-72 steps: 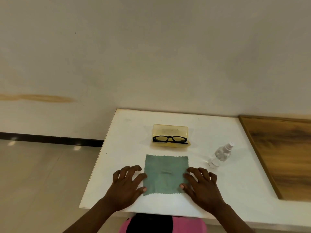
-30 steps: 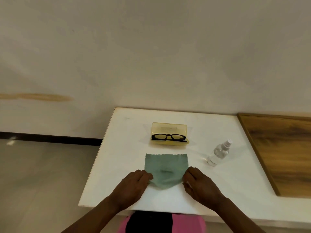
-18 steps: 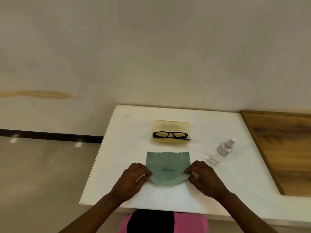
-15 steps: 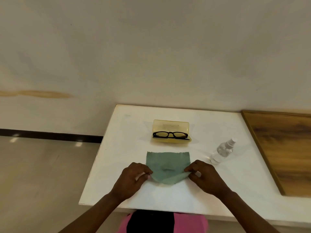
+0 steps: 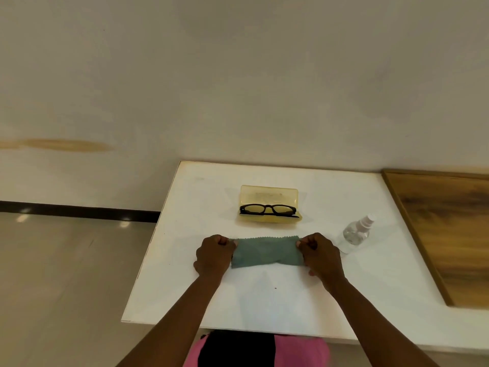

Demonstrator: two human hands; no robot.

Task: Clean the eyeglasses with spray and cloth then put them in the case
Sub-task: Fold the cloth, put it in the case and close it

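A green cleaning cloth [image 5: 267, 252] lies folded in half on the white table [image 5: 201, 197]. My left hand [image 5: 213, 254] grips its left end and my right hand [image 5: 321, 254] grips its right end, both with curled fingers. Behind the cloth, black-framed eyeglasses [image 5: 267, 210] rest in an open translucent yellow case [image 5: 269, 195]. A small clear spray bottle [image 5: 356, 233] with a white nozzle lies tilted on the table just right of my right hand.
A wooden panel [image 5: 449, 229] covers the right part of the tabletop. The table's back edge meets a pale wall, and its left edge drops to a shiny floor [image 5: 66, 274]. My pink and black clothing [image 5: 254, 350] shows at the front edge.
Both hands pinched the near corners of the flat cloth and carried them away from me to the far edge, folding it in half. The glasses, case and bottle stayed put.
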